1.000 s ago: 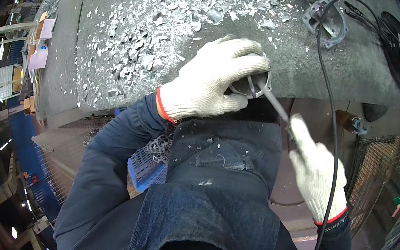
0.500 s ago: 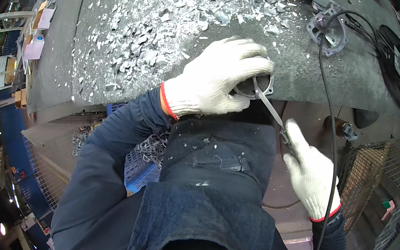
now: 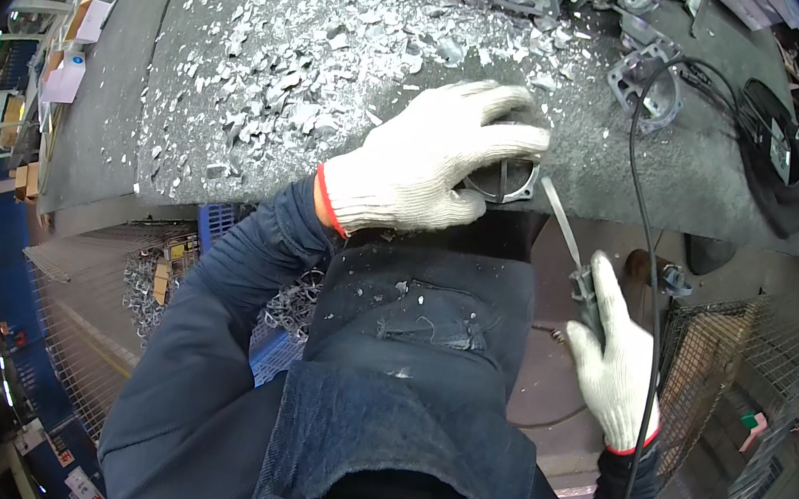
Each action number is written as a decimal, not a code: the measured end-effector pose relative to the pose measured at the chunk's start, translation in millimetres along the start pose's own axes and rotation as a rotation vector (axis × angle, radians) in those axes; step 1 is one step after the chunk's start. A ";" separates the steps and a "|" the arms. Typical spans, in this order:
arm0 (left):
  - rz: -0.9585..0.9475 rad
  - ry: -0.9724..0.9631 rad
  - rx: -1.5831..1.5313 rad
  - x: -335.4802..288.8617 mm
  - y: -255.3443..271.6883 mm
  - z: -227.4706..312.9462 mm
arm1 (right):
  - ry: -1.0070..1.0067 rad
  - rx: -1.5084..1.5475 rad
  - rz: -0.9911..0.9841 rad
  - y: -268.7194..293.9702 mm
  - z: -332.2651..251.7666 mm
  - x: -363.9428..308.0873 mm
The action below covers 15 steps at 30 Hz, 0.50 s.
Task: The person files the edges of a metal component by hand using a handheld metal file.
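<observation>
My left grip (image 3: 432,158) curled around the casting (image 3: 528,188), thumb below and fingers above, pinching it at the surface's (image 3: 587,168) near edge. My right grip (image 3: 618,369) was wrapped on the handle of the tool (image 3: 562,223), its blade just beside the casting, not touching. The casting looked light, stiff and smooth enough to slip; I judged its outer rim the best hold. Flakes (image 3: 283,98) crowded the left; room lay rightward, toward the cable (image 3: 641,185).
</observation>
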<state>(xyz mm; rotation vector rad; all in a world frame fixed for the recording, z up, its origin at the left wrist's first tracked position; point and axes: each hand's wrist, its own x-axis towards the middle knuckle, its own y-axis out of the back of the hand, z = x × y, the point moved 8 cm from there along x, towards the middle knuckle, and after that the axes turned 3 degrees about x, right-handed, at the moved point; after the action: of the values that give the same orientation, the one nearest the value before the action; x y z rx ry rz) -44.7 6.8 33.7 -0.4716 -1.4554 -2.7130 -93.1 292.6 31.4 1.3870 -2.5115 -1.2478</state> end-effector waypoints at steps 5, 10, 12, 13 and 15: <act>0.175 0.393 0.226 -9.3 16.5 9.5 | -0.255 0.455 0.043 -27.1 26.1 -8.3; 0.145 0.290 0.277 -9.7 9.1 18.8 | -0.163 0.347 0.045 -22.9 27.2 3.3; 0.121 0.128 0.276 -12.4 13.6 14.3 | -0.069 0.221 0.044 -13.2 21.6 8.3; 0.051 0.140 0.230 -14.8 10.8 5.5 | -0.002 0.162 0.033 -9.5 15.7 10.7; 0.026 0.109 0.220 -19.3 10.6 0.2 | -0.102 0.148 -0.089 -11.3 19.2 14.0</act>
<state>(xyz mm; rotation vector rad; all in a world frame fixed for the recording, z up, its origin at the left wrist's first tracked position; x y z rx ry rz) -24.4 -1.3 37.0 -0.3241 -1.6782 -2.4755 -100.6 291.6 6.2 1.5186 -2.6888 -1.1976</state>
